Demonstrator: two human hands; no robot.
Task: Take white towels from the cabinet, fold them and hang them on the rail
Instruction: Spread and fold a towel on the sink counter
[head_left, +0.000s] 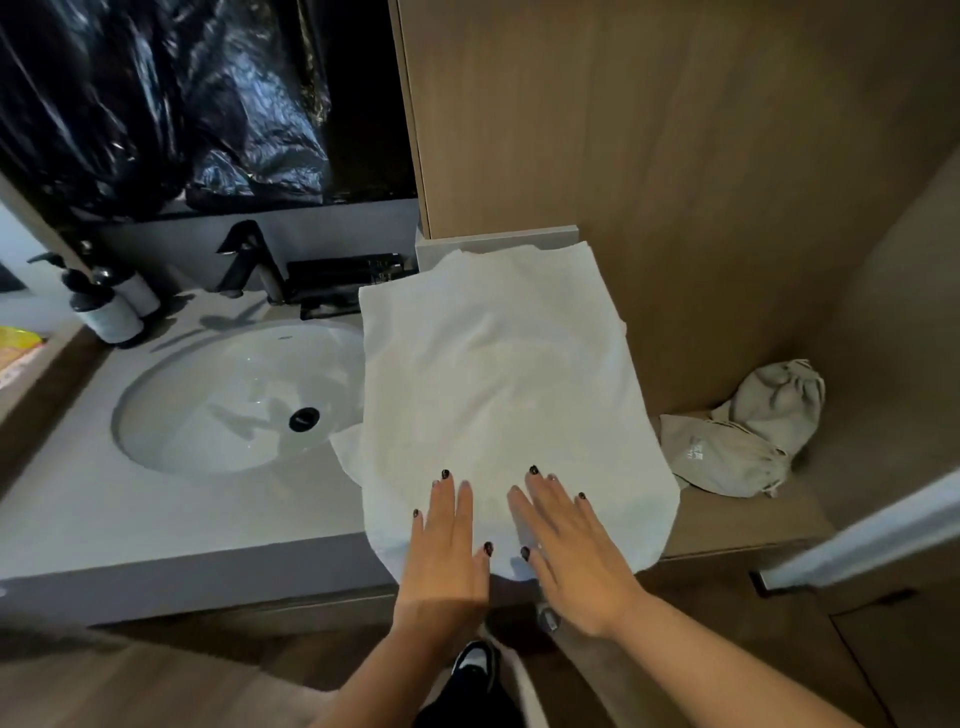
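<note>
White towel (498, 374): spread at bench (156, 519) right front edge; left hand (447, 545), right hand (566, 545) pressing flat, fingers straight.

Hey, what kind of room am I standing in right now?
Most likely a bathroom, perhaps in a hotel or flat. A white sink is set in a grey counter with a black tap behind it, pump bottles stand by the basin, and both hands press a white towel flat beside it.

bathroom, sink (171, 415) w/ faucet (249, 265), soap btls (111, 312)
</note>
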